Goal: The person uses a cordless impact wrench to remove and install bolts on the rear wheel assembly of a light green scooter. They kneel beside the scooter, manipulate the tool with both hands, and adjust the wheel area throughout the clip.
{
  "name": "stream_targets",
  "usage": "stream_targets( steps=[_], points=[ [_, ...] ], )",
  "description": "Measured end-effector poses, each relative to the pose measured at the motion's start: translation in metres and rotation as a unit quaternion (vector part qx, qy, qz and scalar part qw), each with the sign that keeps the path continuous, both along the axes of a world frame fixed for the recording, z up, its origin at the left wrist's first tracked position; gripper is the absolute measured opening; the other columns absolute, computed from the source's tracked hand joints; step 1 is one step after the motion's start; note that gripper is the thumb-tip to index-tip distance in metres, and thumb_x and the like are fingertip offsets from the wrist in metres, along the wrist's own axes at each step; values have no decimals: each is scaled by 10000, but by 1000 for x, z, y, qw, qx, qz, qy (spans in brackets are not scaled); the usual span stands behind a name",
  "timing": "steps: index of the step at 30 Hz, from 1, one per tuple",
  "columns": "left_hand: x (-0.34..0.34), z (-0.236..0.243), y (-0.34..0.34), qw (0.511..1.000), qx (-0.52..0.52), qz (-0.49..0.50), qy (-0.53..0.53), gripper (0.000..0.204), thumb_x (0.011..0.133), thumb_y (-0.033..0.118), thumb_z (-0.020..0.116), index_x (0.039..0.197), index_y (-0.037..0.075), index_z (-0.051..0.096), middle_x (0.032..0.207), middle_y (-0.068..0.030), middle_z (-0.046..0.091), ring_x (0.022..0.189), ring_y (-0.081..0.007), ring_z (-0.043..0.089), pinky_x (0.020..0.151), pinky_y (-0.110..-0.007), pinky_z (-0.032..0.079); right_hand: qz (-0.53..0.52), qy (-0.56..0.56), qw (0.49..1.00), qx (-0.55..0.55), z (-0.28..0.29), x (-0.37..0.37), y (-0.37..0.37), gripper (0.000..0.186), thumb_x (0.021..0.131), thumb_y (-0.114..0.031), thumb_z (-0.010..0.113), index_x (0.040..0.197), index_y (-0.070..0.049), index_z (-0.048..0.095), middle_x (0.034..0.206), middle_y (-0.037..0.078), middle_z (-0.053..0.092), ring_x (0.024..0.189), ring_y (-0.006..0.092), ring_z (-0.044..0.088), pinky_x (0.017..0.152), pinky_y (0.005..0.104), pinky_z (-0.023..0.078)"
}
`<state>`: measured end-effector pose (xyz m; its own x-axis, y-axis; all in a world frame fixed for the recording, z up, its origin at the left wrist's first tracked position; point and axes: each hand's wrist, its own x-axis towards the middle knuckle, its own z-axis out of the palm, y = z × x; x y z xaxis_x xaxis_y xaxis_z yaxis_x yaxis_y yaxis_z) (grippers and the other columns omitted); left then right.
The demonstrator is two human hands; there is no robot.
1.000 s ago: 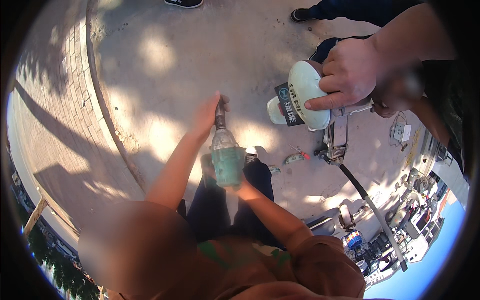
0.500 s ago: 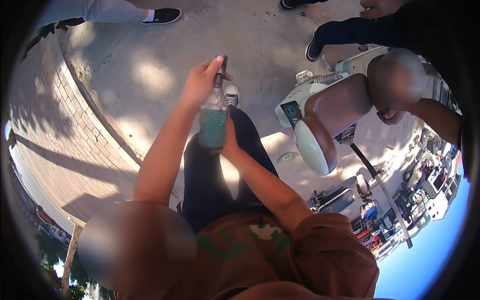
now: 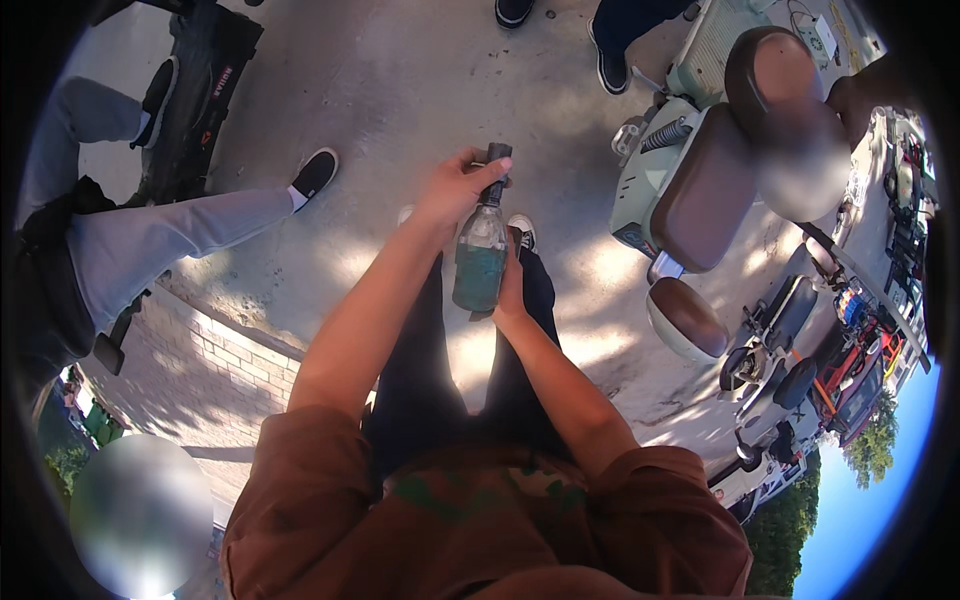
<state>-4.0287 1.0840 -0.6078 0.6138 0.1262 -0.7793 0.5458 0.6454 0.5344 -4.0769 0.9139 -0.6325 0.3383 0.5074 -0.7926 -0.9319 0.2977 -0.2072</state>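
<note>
A clear bottle point(image 3: 481, 265) with a blue-green lower part and a dark top is held out in front of my legs, close to upright in the picture. My left hand point(image 3: 460, 190) is closed around the dark top, its thumb lying across it. My right hand point(image 3: 511, 288) wraps the lower body of the bottle from the right side, with most of its fingers hidden behind it. Whether the blue-green is liquid or a label I cannot tell.
A pale green scooter point(image 3: 640, 180) with brown seats stands at the right, with several parked two-wheelers point(image 3: 780, 310) beyond it. At left, a person in grey trousers point(image 3: 190, 230) is beside a black vehicle part point(image 3: 195, 100). Another person's shoes point(image 3: 608, 72) show at the top. Brick paving point(image 3: 200, 365) lies lower left.
The view has swung, so the bottle and both hands appear farther right. More of the person in grey and the black vehicle part shows at left. Both hands keep their hold.
</note>
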Motion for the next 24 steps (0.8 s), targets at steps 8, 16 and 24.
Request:
stream_targets(
  steps=[8,16,24],
  points=[
    [63,46,-29,983,55,-176,3,418,803,274,786,1050,67,520,866,-42,589,866,-129,586,745,-276,457,-19,-210,974,-88,46,5,-8,350,1026,-382,405,1200,-86,470,923,54,649,784,142,656,703,283,543],
    [139,89,-44,973,45,-223,36,413,834,249,751,1127,71,521,912,-51,590,873,-150,601,744,-304,505,26,-424,842,-334,92,62,-18,492,776,-92,710,1197,-56,457,953,111,655,841,224,663,747,321,504],
    [256,74,-59,898,100,-427,32,395,840,298,730,1151,107,579,851,-1,583,684,-102,515,589,-244,383,-152,-383,783,-466,93,125,7,419,759,-127,731,1120,-12,550,948,146,672,864,282,673,771,325,506]
  ],
)
